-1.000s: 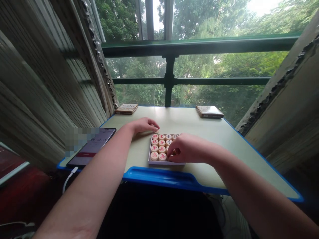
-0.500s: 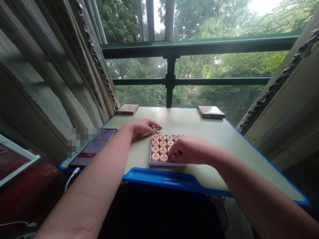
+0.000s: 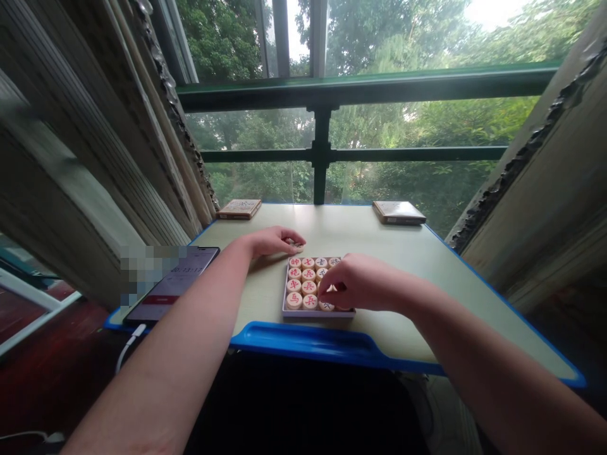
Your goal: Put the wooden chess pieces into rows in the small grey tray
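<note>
A shallow white tray (image 3: 286,311) near the table's front edge holds several round wooden chess discs (image 3: 301,284) with red characters, set in rows. My right hand (image 3: 353,283) hovers over the tray's right half, fingers curled and pinched together above the discs; what they hold is hidden. My left hand (image 3: 272,241) rests on the table just behind the tray's far left corner, fingers curled round a small wooden disc (image 3: 297,244).
The table (image 3: 427,265) is pale green with a blue rim. A phone (image 3: 173,282) with a white cable lies at the left edge. Two flat boxes sit at the far side, one left (image 3: 239,208), one right (image 3: 398,212). Window railing stands beyond.
My right hand has lifted slightly and shifted above the tray, uncovering a disc in the front row. My left hand closed a little round the disc. The camera swung slightly.
</note>
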A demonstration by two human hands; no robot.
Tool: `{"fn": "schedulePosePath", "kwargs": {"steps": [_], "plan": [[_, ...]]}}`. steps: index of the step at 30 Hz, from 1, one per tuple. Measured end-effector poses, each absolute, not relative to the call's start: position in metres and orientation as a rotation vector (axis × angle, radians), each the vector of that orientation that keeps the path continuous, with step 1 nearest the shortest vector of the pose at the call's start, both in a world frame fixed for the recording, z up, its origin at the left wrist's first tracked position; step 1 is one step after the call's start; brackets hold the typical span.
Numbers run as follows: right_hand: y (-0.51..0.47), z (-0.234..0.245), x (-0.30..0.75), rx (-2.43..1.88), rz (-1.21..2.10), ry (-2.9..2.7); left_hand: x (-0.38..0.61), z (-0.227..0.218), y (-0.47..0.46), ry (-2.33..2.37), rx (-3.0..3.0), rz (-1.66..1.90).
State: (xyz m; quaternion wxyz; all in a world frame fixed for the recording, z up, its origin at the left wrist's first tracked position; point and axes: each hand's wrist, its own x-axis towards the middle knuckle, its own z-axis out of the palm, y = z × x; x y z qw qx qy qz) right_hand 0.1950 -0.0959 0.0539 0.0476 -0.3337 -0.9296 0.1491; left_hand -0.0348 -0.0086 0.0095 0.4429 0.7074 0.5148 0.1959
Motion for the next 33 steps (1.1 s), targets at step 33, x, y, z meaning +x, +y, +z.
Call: {"fn": "schedulePosePath", "kwargs": {"steps": [33], "plan": [[-0.0947,0.0570,0.1947,-1.014,0.555,-2.920,-0.0375,0.0058,-0.0056,1.271,1.772,0.524]]}}
